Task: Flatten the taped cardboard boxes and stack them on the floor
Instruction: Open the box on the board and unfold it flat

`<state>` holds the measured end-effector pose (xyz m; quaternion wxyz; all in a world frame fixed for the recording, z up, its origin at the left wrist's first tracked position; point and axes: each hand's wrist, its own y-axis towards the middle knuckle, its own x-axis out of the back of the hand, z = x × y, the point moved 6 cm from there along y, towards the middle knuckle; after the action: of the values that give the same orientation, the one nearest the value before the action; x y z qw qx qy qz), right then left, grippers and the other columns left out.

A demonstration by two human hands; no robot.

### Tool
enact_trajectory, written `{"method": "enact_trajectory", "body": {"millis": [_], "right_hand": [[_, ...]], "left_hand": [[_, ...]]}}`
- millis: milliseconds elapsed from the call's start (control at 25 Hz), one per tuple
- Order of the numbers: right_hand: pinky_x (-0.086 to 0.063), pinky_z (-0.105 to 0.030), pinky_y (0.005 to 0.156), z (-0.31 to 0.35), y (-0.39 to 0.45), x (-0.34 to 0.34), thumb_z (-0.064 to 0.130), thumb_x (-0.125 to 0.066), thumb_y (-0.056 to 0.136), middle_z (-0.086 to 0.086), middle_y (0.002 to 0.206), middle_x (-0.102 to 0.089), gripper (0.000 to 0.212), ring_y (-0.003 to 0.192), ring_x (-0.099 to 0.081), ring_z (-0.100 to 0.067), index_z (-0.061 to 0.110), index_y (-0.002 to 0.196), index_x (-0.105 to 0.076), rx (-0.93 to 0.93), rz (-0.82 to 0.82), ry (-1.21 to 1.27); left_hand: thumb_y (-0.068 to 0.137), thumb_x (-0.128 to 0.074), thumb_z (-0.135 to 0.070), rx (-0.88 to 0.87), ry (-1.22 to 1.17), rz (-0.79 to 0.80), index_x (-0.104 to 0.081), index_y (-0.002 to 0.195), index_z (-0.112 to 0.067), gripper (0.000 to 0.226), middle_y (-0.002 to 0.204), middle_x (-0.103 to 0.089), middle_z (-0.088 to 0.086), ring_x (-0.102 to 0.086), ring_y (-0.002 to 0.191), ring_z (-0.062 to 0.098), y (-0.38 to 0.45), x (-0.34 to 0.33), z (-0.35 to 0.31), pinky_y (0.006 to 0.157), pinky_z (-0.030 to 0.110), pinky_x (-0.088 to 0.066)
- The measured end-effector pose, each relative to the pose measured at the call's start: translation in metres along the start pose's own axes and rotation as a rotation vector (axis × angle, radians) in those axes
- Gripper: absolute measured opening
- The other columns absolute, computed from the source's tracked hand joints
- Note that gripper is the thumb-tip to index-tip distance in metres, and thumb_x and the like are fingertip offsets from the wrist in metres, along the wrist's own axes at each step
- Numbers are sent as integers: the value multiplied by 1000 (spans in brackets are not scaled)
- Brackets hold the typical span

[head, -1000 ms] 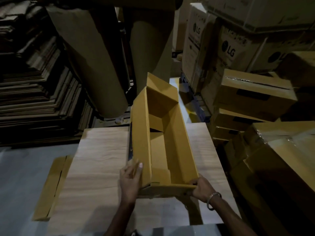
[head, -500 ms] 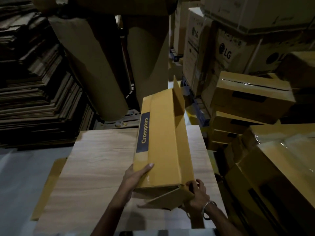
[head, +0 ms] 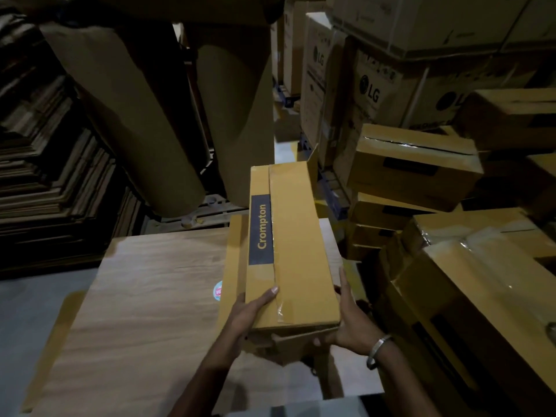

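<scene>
A long yellow Crompton box (head: 288, 245) lies lengthwise on the wooden tabletop (head: 144, 302), its taped seam facing up and clear tape running down the middle. One flap stands open at its far end and loose flaps hang at the near end. My left hand (head: 246, 314) grips the box's near left corner, thumb on top by the tape. My right hand (head: 346, 323), with a metal bangle at the wrist, holds the near right side and the end flap. A flattened yellow box (head: 60, 320) lies on the floor, sticking out from under the table's left edge.
Taped yellow boxes (head: 415, 167) are piled at the right, with LG cartons (head: 370, 91) stacked behind them. Two big brown paper rolls (head: 129, 115) stand beyond the table. A tall stack of flattened cardboard (head: 54, 182) fills the left. Grey floor (head: 27, 308) shows at the lower left.
The box was open side up a second ago; I have rolled it over, and now its taped seam faces up. Both hands shifted along its near end.
</scene>
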<state>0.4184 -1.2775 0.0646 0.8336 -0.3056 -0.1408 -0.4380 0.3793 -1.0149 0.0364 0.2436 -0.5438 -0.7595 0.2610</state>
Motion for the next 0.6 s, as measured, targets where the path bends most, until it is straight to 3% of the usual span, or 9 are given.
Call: {"method": "enact_trajectory", "body": {"millis": [80,200,320,480,600], "right_hand": [[-49,-43,106,27,1,-5,38,-97,63,15,156,-28,158,129,-47,-14,48,152,33,76,-101,-157],[-55,-46,98,34,12,-15,46,-96,61,4,150,-29,155,122,-54,-24,51,153,29,93,-136,-224],[-53,-48,101,38,21,-19,54,-95,62,4,148,-27,156,122,-54,-25,51,150,35,127,-104,-172],[-48,-39,107,47,29,-45,70,-91,58,9,147,-28,154,129,-45,-16,53,150,32,183,-80,-59],[-45,-39,112,54,37,-71,69,-93,56,9,153,-26,154,135,-40,-14,53,154,24,189,-51,36]], "left_hand": [[53,-97,-67,51,-85,71,-59,138,-30,100,120,-76,2,-73,109,31,-6,-1,1,93,59,-59],[69,-95,-49,72,-240,123,-64,131,-30,73,116,-78,8,-74,108,38,-20,-6,-1,86,68,-59],[72,-93,-45,11,-270,86,-65,129,-35,64,115,-78,6,-72,109,38,-31,0,-5,80,73,-58],[89,-82,-28,-93,-200,-45,-65,124,-33,39,104,-80,-4,-72,107,29,-46,30,-17,91,59,-60],[93,-76,-26,-241,-96,-88,-54,135,-35,48,119,-76,-2,-68,116,25,-55,54,-31,94,44,-58]]}}
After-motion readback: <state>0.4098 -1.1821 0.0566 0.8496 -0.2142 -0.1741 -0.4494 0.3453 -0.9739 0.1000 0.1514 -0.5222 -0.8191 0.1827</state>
